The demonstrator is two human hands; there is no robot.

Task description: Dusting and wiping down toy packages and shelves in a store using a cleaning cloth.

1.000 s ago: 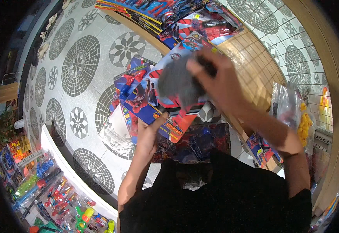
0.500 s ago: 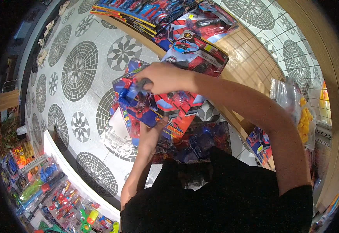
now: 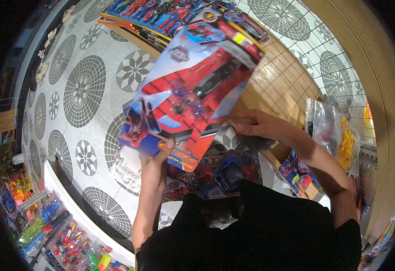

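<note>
A large carded toy pack (image 3: 179, 101), red, white and blue under a clear plastic blister, is tilted up in front of me. My left hand (image 3: 154, 165) grips its lower left edge, thumb on the front and fingers hidden behind. At its lower right edge is my right hand (image 3: 263, 126), fingers bent and closed on the card's border. Other cards partly show behind it, including a white printed sheet (image 3: 127, 174). Below, close to my body, a dark red and blue toy pack (image 3: 233, 174) lies flat.
A stack of figure packs (image 3: 147, 18) rests at the far end of a wooden shelf (image 3: 274, 86) with a wire grid. Bagged yellow toys (image 3: 349, 144) and a small blue-red pack (image 3: 294, 174) are at the right. Bagged toys (image 3: 68, 241) fill a white-edged shelf lower left.
The toy pack has risen and now stands more upright towards me. My right hand has left the pack's upper left part and moved right and down to its right edge.
</note>
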